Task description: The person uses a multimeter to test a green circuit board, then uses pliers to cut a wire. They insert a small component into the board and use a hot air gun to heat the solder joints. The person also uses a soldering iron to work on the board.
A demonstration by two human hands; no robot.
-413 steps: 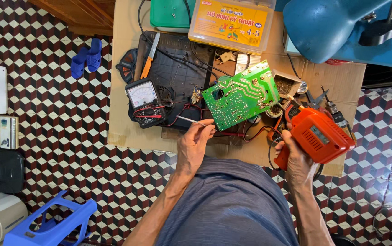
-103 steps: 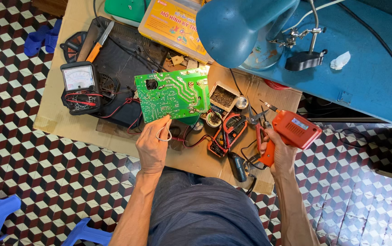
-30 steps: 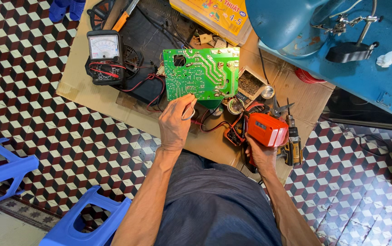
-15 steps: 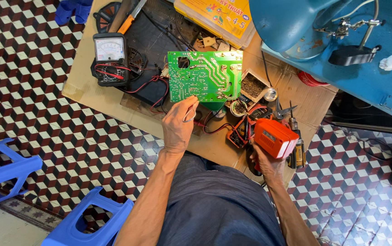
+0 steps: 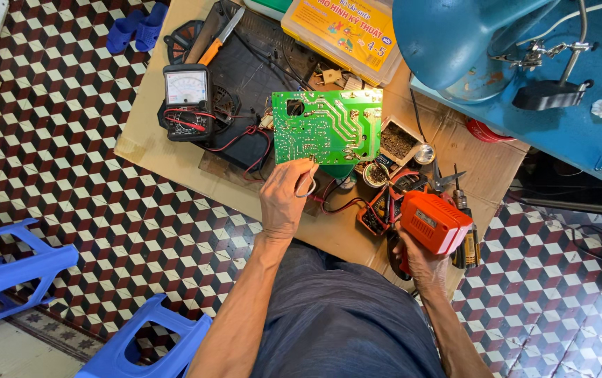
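Since half a second ago, little is shifting: my left hand (image 5: 285, 199) is still pinching the lower edge of the green circuit board (image 5: 327, 127) between its fingers (image 5: 306, 168), above the desk (image 5: 152, 143). My right hand (image 5: 420, 260) is gripping the orange tool (image 5: 435, 222), fingers wrapped around its handle.

A small repair workshop for electric things is shown, probably set up in a home. A sheet of cardboard (image 5: 161, 140) has been laid on a checkered tile floor (image 5: 70, 182) as a work spot. A green circuit board (image 5: 325, 126), a meter with a needle dial (image 5: 185, 91), red and black wires (image 5: 234, 136), a screwdriver (image 5: 220, 38) and a yellow parts box (image 5: 339, 28) are spread over it. Blue plastic stools (image 5: 14, 269) are kept nearby.
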